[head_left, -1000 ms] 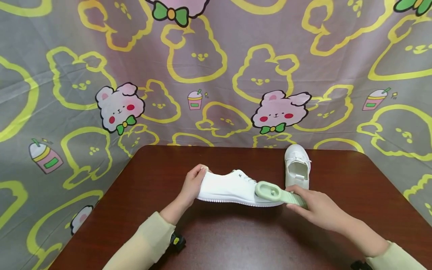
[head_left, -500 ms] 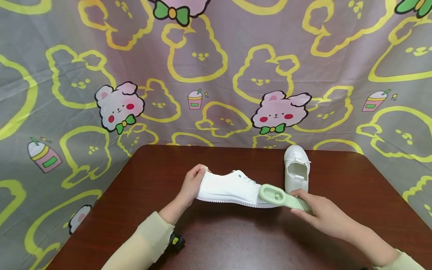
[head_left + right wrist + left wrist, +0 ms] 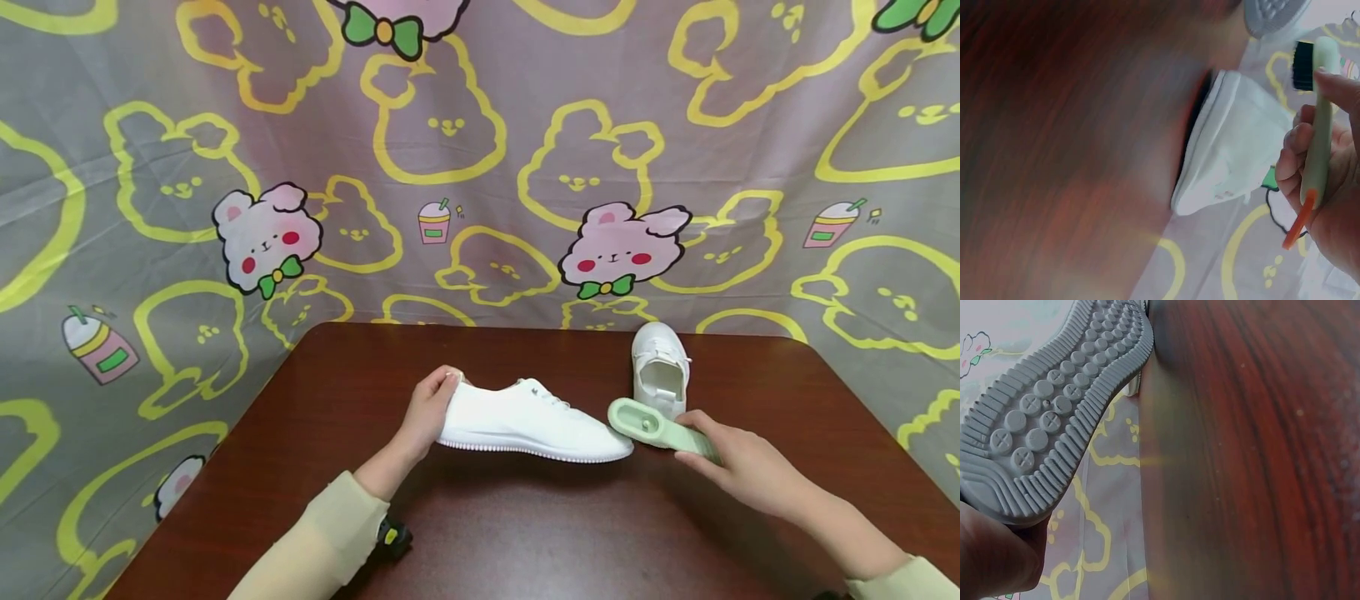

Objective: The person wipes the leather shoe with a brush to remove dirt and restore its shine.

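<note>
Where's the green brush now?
The green brush is right of centre in the head view, gripped in the right hand, close to the toe of the shoe in the left hand; the other shoe stands behind it.

Matt plastic brush, glossy wood-grained table

Head camera's high, facing forward and down across the table; left wrist's, rolled sideways, hugs the sole from below; right wrist's, close on the brush, shares the far-right shoe with head.
</note>
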Motion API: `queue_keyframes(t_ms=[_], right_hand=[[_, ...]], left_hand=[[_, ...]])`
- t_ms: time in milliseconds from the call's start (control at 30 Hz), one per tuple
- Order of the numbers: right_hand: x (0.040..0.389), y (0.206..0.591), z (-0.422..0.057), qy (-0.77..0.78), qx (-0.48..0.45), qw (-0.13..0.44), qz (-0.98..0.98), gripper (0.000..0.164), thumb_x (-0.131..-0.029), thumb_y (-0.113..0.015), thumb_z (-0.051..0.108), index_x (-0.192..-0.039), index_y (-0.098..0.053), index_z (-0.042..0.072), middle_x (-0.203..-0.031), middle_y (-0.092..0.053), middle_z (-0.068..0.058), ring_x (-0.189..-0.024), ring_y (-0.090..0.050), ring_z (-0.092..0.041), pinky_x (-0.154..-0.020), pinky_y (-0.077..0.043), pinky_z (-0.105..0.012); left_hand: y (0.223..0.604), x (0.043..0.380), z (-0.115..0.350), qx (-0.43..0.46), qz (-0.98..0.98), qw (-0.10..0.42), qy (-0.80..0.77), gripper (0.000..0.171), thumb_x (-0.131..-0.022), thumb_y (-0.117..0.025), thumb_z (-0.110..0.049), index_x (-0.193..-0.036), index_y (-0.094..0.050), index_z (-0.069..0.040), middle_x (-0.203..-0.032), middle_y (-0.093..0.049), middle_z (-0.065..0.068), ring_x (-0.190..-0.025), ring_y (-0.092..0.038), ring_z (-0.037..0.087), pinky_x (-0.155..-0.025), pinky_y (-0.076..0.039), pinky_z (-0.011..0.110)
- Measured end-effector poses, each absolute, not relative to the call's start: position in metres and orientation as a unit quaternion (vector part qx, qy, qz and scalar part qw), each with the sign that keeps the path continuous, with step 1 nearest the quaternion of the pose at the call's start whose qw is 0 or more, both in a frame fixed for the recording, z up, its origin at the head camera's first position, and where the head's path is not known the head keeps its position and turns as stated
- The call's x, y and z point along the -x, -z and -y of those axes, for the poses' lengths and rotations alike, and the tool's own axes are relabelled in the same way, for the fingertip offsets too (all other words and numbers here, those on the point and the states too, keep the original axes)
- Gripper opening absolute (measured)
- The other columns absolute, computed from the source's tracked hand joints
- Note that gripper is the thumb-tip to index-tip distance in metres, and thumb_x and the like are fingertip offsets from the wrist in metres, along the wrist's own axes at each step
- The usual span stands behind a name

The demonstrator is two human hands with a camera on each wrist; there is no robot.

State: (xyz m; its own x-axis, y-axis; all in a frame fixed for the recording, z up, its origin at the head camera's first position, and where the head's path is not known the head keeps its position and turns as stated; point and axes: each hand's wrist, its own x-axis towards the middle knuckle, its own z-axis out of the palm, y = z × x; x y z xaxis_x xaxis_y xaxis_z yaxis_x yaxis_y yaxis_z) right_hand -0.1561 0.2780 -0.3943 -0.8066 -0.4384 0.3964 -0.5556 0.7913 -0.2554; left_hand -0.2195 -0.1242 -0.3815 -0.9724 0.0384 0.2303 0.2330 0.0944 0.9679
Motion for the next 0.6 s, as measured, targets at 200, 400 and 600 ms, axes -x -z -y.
queue_keyframes(t_ms=[200, 400, 600], right_hand=[[0.149, 0.392, -0.266, -0.218, -0.295, 0.157, 0.917, 0.041, -0.083, -0.077, 0.019, -0.116, -0.054, 0.026, -0.077, -0.048, 0.022, -0.066, -0.043, 0.001, -0.058, -0.036, -0.023], [0.145, 0.395, -0.257, -0.212, -0.341, 0.139, 0.905, 0.043, -0.083, -0.078, 0.022, -0.119, -0.055, 0.028, -0.092, -0.054, 0.022, -0.073, -0.047, 0.002, -0.062, -0.041, -0.022], [0.151, 0.402, -0.282, -0.232, -0.306, 0.12, 0.916, 0.04, -0.085, -0.076, 0.016, -0.117, -0.055, 0.026, -0.085, -0.052, 0.021, -0.072, -0.047, 0.001, -0.062, -0.038, -0.022]], left_hand=[[0.399, 0.234, 0.128, 0.089, 0.735, 0.081, 0.667, 0.024, -0.102, -0.046, -0.009, -0.097, -0.061, 0.009, -0.09, -0.066, 0.008, -0.079, -0.055, 0.014, -0.07, -0.043, 0.026], [0.392, 0.23, 0.127, 0.085, 0.734, 0.072, 0.671, 0.023, -0.102, -0.045, -0.005, -0.099, -0.058, 0.014, -0.088, -0.065, 0.009, -0.077, -0.055, 0.013, -0.069, -0.043, 0.026], [0.373, 0.213, 0.122, 0.089, 0.741, 0.071, 0.662, 0.022, -0.101, -0.044, -0.002, -0.098, -0.057, 0.016, -0.087, -0.065, 0.01, -0.075, -0.054, 0.012, -0.068, -0.042, 0.025]])
